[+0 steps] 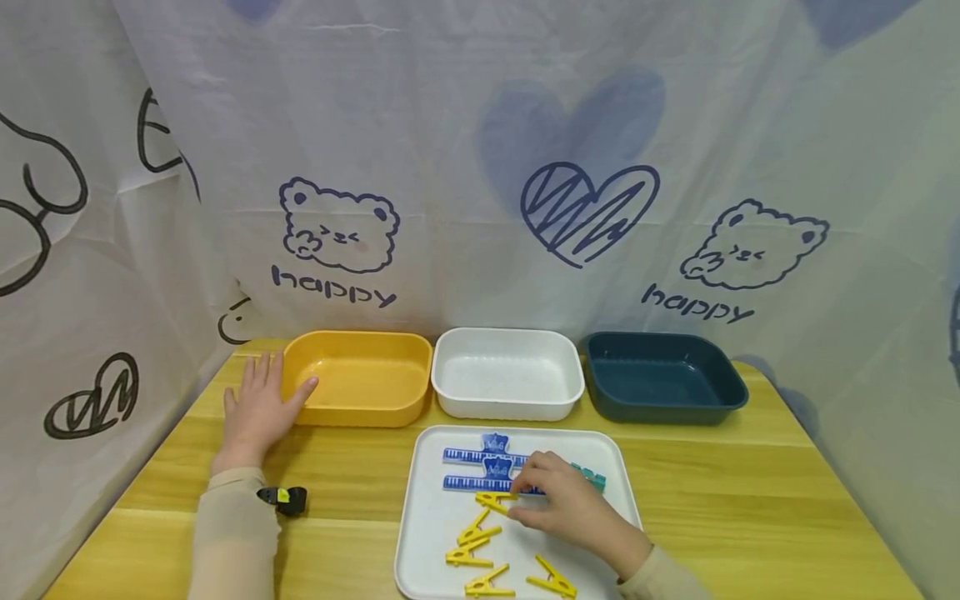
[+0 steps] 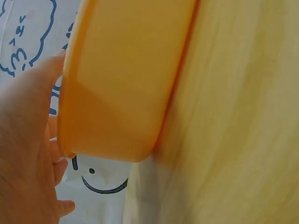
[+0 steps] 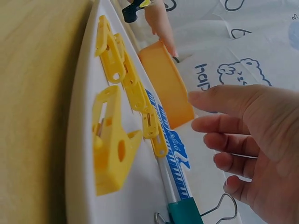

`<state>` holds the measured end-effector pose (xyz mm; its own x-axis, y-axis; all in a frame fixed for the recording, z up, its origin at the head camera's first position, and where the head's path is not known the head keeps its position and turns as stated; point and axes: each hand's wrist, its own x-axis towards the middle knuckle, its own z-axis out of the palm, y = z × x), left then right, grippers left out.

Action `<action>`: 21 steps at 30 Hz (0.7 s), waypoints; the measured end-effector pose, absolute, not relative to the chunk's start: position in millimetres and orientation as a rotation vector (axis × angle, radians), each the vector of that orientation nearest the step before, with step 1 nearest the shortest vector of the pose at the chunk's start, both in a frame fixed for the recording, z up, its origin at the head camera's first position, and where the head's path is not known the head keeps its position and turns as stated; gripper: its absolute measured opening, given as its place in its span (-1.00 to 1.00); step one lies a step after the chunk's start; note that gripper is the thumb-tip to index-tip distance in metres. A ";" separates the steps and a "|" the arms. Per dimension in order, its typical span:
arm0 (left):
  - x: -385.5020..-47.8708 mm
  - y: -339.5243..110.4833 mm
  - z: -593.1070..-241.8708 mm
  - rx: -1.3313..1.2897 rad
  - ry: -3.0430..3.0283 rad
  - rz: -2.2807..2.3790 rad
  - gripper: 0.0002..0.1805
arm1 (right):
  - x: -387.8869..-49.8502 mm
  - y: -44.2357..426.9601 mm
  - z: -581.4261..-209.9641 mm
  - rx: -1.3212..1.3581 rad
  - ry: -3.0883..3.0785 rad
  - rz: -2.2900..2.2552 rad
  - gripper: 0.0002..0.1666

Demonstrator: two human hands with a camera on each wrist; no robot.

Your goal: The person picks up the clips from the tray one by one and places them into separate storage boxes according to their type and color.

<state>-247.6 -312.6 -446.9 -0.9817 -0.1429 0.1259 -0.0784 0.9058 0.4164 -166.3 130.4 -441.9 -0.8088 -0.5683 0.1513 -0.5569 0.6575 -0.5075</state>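
Observation:
My left hand [image 1: 258, 408] rests at the left end of the yellow basin [image 1: 360, 340], fingers spread and fairly straight, the thumb reaching over its rim. My right hand [image 1: 566, 504] hovers over the white tray [image 1: 438, 575] with loosely bent fingers and nothing between them. Below and beside it lie two blue clips [image 1: 476, 483] with a piano-key print, partly covered by the hand in the head view. Several yellow clothespins [image 1: 491, 582] are scattered on the tray's left and front. A teal binder clip [image 3: 184, 211] with wire handles lies near the blue ones.
A white basin [image 1: 510, 415] and a dark blue basin [image 1: 667, 412] stand beside the yellow one along the back of the wooden table [image 1: 750, 517]. Behind them hangs a printed cloth [image 1: 450, 167]. A black strap [image 1: 296, 501] is at my left wrist.

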 end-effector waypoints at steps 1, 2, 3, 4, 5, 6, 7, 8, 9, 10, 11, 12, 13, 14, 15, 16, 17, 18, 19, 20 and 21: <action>-247.7 -312.9 -448.3 0.172 -2.925 -0.620 0.06 | -166.1 130.2 -442.5 -0.965 2.849 -0.846 -0.80; -247.5 -312.9 -449.5 0.173 -2.934 -0.617 0.06 | -165.9 130.1 -443.2 -0.966 2.857 -0.836 -0.80; -247.4 -313.1 -450.6 0.174 -2.941 -0.613 0.06 | -165.7 129.9 -443.9 -0.969 2.867 -0.824 -0.80; -247.2 -313.1 -451.6 0.174 -2.947 -0.612 0.07 | -165.7 129.7 -444.7 -0.974 2.876 -0.813 -0.80; -247.1 -313.2 -452.4 0.175 -2.954 -0.610 0.07 | -165.7 129.4 -445.6 -0.979 2.885 -0.801 -0.80; -247.2 -313.1 -452.9 0.175 -2.960 -0.610 0.08 | -165.8 129.0 -446.5 -0.984 2.894 -0.792 -0.81; -247.1 -313.3 -453.4 0.178 -2.965 -0.611 0.08 | -166.0 128.6 -447.4 -0.989 2.904 -0.778 -0.81; -247.0 -313.2 -453.6 0.179 -2.970 -0.612 0.08 | -166.2 128.0 -448.3 -0.994 2.913 -0.769 -0.81; -247.0 -313.2 -453.6 0.180 -2.973 -0.616 0.09 | -166.3 127.3 -448.8 -0.995 2.921 -0.760 -0.82; -247.1 -313.2 -453.6 0.180 -2.975 -0.617 0.09 | -166.5 126.6 -449.4 -0.993 2.930 -0.746 -0.82; -247.1 -313.0 -453.3 0.180 -2.977 -0.619 0.09 | -166.3 126.0 -450.0 -0.990 2.937 -0.733 -0.82; -247.1 -312.8 -453.1 0.180 -2.978 -0.622 0.09 | -166.4 125.2 -450.7 -0.984 2.945 -0.716 -0.83; -247.2 -312.7 -453.0 0.181 -2.978 -0.625 0.09 | -166.5 124.4 -451.2 -0.973 2.949 -0.700 -0.83; -247.3 -312.7 -452.9 0.181 -2.978 -0.628 0.09 | -166.1 123.5 -451.5 -0.961 2.949 -0.693 -0.83; -247.5 -312.8 -453.0 0.181 -2.978 -0.629 0.09 | -165.8 122.5 -451.8 -0.947 2.951 -0.686 -0.83; -247.6 -312.9 -453.1 0.182 -2.978 -0.627 0.09 | -165.6 121.6 -452.2 -0.938 2.953 -0.677 -0.83; -247.8 -313.1 -453.3 0.183 -2.980 -0.629 0.09 | -165.2 120.8 -452.8 -0.932 2.953 -0.672 -0.84; -248.0 -313.5 -453.6 0.184 -2.982 -0.630 0.10 | -165.2 119.9 -453.2 -0.925 2.952 -0.668 -0.84; -248.3 -313.7 -453.8 0.185 -2.984 -0.631 0.10 | -165.1 119.2 -453.5 -0.922 2.954 -0.666 -0.84; -248.5 -313.8 -453.9 0.186 -2.985 -0.634 0.10 | -165.0 118.8 -453.9 -0.923 2.957 -0.663 -0.84; -248.6 -313.9 -453.9 0.188 -2.984 -0.635 0.10 | -165.2 118.5 -454.3 -0.924 2.961 -0.653 -0.84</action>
<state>-248.6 -313.9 -453.9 -0.9889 -0.1373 0.0576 -0.1020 0.9064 0.4099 -165.2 118.5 -454.3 -0.8297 -0.5388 0.1460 -0.5502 0.7452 -0.3767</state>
